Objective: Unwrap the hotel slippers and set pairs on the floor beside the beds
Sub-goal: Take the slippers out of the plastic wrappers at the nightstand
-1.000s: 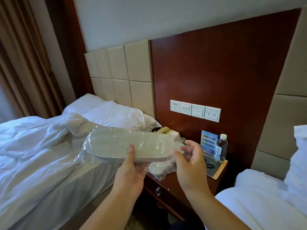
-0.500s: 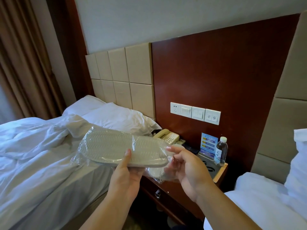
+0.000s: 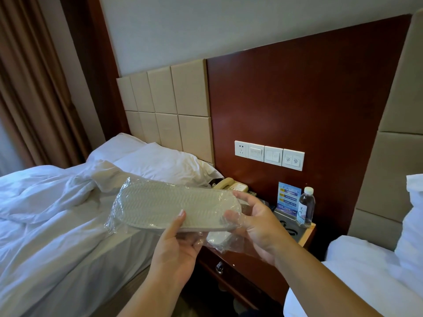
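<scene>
A pair of pale hotel slippers (image 3: 169,205) in a clear plastic wrapper hangs in front of me, sole side up and lying level. My left hand (image 3: 176,248) grips it from below near its middle, thumb on the sole's near edge. My right hand (image 3: 256,221) holds the right end, its thumb and fingers curled round the heel and the loose plastic there. A second wrapped slipper pack (image 3: 217,239) lies on the nightstand just below, mostly hidden by my hands.
A dark wooden nightstand (image 3: 258,268) stands between the rumpled left bed (image 3: 57,225) and the right bed (image 3: 357,271). On it are a beige telephone (image 3: 231,185), a blue sign card (image 3: 288,197) and a water bottle (image 3: 306,205). Wall switches (image 3: 270,154) sit above.
My right hand has closed in from an open pose onto the pack's right end and the plastic there. The pack has dropped slightly and shifted a little to the left.
</scene>
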A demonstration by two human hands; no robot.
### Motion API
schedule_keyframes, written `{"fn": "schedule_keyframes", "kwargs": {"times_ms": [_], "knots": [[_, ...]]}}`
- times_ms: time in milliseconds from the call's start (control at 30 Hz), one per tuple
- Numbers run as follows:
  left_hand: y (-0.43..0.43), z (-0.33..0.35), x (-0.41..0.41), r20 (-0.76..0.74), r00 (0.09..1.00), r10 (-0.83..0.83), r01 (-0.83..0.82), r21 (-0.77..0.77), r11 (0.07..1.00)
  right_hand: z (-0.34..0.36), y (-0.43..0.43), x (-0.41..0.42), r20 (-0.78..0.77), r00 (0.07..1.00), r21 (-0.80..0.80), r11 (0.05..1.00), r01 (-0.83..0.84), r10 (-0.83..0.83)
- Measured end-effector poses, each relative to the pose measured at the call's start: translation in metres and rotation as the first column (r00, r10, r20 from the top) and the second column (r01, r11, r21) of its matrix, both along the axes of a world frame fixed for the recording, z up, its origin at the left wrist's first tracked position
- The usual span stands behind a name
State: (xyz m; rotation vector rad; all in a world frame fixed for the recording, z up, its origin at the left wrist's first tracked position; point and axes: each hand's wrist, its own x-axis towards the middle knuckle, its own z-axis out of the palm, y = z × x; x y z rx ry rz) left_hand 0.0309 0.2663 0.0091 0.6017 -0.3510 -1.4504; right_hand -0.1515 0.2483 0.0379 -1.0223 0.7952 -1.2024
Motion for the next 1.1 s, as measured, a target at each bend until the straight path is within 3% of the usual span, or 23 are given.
{"fn": "schedule_keyframes", "kwargs": {"times_ms": [233, 467, 833, 1100], "knots": [[0.003, -0.002, 0.003, 0.0, 1.0, 0.013, -0.013, 0.0, 1.0, 0.01, -0.014, -0.009, -0.041, 0.999, 0.018, 0.999, 0.032, -0.031], [0.001, -0.002, 0.001, -0.02, 1.0, 0.0, -0.001, -0.032, 0.999, 0.007, -0.011, -0.012, -0.205, 0.957, 0.065, 0.978, -0.197, 0.206], [-0.009, 0.001, 0.016, 0.002, 0.994, 0.11, -0.11, 0.027, 0.994, 0.005, -0.015, -0.023, -0.338, 0.92, 0.023, 0.979, -0.204, 0.199], [-0.017, 0.003, 0.035, 0.038, 0.979, 0.202, -0.203, 0.035, 0.978, 0.001, -0.02, -0.038, -0.414, 0.906, -0.025, 0.994, -0.106, 0.086]]}}
